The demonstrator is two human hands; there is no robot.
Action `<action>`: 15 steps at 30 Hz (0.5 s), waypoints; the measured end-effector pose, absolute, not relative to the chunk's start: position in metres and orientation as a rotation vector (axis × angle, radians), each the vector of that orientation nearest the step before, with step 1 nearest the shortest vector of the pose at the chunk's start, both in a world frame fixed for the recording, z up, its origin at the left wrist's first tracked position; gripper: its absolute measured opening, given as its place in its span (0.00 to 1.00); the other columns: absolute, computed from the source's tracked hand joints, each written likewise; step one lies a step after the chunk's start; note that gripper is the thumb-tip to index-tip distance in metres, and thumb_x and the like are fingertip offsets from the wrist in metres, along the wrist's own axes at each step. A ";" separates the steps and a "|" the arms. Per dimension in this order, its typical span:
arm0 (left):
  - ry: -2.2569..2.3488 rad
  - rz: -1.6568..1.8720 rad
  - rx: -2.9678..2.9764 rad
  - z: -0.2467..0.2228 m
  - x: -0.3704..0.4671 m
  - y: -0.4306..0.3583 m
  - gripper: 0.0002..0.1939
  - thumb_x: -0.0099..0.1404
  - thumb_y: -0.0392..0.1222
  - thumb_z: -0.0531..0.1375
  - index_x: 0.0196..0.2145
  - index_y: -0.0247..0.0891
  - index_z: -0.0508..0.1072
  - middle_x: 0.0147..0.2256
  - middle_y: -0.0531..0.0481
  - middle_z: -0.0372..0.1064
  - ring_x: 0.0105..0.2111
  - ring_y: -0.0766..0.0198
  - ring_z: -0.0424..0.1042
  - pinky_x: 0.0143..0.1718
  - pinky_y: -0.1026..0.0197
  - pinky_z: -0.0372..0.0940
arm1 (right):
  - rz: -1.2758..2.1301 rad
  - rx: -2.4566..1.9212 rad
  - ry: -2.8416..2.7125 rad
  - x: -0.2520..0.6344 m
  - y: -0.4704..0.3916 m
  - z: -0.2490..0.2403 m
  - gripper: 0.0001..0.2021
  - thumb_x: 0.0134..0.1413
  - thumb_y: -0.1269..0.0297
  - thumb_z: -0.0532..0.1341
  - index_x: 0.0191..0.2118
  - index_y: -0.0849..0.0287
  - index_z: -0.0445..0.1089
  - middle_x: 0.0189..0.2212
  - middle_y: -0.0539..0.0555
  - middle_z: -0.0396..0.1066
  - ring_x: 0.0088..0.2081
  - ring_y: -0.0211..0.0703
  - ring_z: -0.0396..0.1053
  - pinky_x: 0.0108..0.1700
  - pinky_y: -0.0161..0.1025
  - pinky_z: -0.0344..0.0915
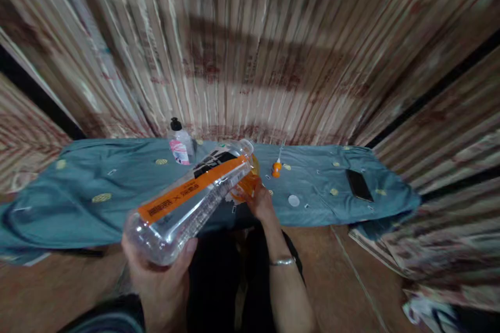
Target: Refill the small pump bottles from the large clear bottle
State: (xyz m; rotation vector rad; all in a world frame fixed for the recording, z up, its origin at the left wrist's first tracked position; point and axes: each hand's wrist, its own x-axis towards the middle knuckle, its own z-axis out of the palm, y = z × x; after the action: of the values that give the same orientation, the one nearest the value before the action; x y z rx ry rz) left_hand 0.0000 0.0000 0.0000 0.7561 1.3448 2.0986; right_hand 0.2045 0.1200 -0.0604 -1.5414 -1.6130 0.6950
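Observation:
A large clear bottle (183, 197) with an orange and black label lies tilted in the air, its open neck up and to the right. My left hand (156, 270) grips its base from below. Behind and under the neck is an orange container (246, 185), held by my right hand (260, 200), its fingers wrapped round the side. The bottle partly hides this container. An orange pump top (276, 168) with a thin clear tube rests on the cloth, right of both.
A clear bottle with black cap and pink label (180, 146) stands at the back left of the blue cloth-covered table (128, 166). A dark phone (359, 185) lies on the right, and a white round spot (294, 201) nearer the middle. Striped curtains hang behind.

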 end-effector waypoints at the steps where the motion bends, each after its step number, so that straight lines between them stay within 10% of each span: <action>1: 1.353 2.089 0.759 0.000 0.001 -0.001 0.52 0.43 0.32 0.79 0.66 0.45 0.71 0.61 0.46 0.73 0.62 0.46 0.73 0.70 0.44 0.64 | 0.689 -1.535 -1.597 0.204 0.120 -0.062 0.24 0.60 0.64 0.71 0.59 0.61 0.67 0.54 0.66 0.82 0.57 0.60 0.82 0.59 0.53 0.79; 15: 1.238 2.087 0.674 0.011 0.008 -0.001 0.54 0.36 0.33 0.82 0.62 0.50 0.75 0.53 0.53 0.77 0.51 0.62 0.76 0.50 0.69 0.73 | 0.725 -1.554 -1.515 0.204 0.125 -0.072 0.29 0.56 0.66 0.73 0.61 0.56 0.68 0.52 0.61 0.84 0.54 0.58 0.83 0.57 0.53 0.80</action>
State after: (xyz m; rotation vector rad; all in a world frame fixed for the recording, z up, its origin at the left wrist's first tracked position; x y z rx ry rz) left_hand 0.0077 -0.0006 0.0109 0.6737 1.2381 2.0868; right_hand 0.2042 0.1254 -0.0721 -1.5535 -1.5152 0.7254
